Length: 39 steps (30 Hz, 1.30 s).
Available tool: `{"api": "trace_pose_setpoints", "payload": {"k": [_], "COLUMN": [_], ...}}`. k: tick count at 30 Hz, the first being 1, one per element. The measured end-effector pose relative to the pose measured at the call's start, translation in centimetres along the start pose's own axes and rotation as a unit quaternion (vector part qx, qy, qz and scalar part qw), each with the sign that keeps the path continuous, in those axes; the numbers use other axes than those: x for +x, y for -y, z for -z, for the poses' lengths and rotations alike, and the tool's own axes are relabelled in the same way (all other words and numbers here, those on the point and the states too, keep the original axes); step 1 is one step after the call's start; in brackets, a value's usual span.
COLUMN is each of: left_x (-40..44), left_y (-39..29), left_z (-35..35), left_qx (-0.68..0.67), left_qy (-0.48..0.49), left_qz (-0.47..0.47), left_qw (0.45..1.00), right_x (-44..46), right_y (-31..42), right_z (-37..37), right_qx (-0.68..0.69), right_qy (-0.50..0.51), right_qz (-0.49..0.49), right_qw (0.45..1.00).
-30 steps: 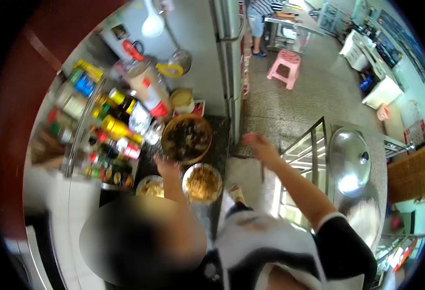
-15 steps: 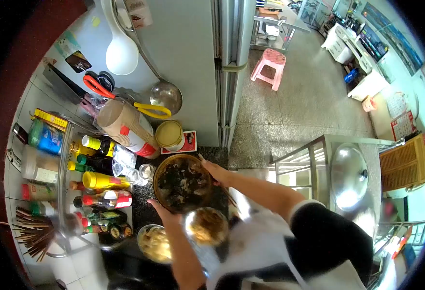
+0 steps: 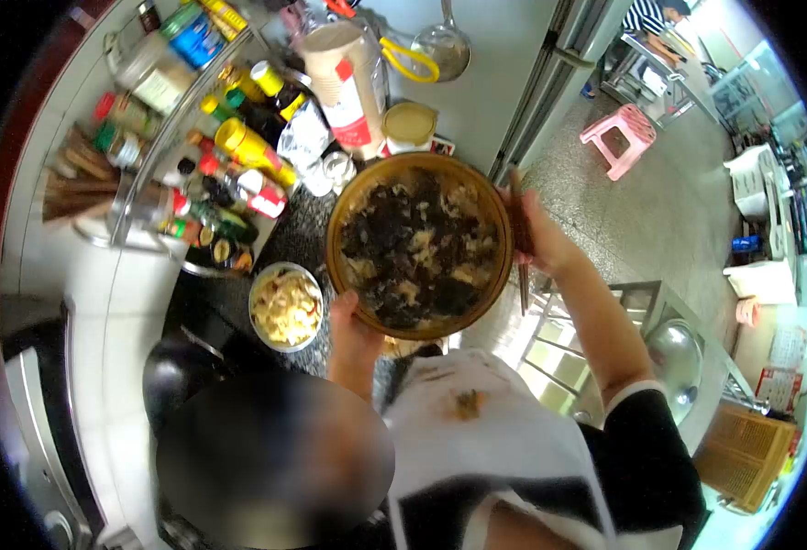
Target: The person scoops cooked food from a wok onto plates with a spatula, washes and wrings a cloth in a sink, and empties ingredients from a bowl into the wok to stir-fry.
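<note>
Brown bowl: held centrally, above counter | near-left rim grasped by left hand; right side by right hand, chopsticks also held | underlying fingers hidden | yellowish food mostly covered by bowl

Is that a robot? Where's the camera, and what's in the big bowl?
No robot here, just a person using two bare hands! The camera sits on their head, looking forward and down, so you see roughly what they see. The left hand and the right hand hold the big brown bowl from both sides. Inside are dark and pale pieces; I can't tell what food. Thin brown sticks show by the right hand. On the speckled counter stands a smaller bowl of yellowish food, with bottles crowded nearby.
</note>
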<state>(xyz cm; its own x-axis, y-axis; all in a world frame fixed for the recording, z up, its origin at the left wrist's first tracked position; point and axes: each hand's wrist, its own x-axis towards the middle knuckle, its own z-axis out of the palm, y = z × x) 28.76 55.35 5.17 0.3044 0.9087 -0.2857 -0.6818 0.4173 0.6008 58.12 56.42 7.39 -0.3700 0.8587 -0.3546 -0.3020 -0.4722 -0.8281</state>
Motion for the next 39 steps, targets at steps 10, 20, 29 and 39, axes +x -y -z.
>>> {"api": "trace_pose_setpoints", "payload": {"k": [10, 20, 29, 39], "left_x": [-19.3, -42.7, -54.0, -56.5], "left_y": [-5.9, -9.2, -11.7, -14.8], "left_z": [-4.8, -0.3, 8.7, 16.3], "left_qx": [0.007, -0.097, -0.159, -0.261], "left_qy": [-0.124, -0.322, -0.369, -0.359], "left_qz": [-0.242, -0.501, -0.531, -0.493], "left_qw": [0.962, 0.797, 0.746, 0.748], "right_x": [-5.4, 1.6, 3.6, 9.2], "right_y": [-14.7, -23.8, -12.9, -23.1], "right_z": [-6.5, -11.2, -21.5, -23.2], "right_qx": [-0.639, -0.627, -0.153, -0.205], "right_qy": [-0.001, -0.053, -0.195, -0.355], "right_qz": [0.044, 0.283, 0.307, 0.369], "right_qw": [0.768, 0.724, 0.919, 0.834]}}
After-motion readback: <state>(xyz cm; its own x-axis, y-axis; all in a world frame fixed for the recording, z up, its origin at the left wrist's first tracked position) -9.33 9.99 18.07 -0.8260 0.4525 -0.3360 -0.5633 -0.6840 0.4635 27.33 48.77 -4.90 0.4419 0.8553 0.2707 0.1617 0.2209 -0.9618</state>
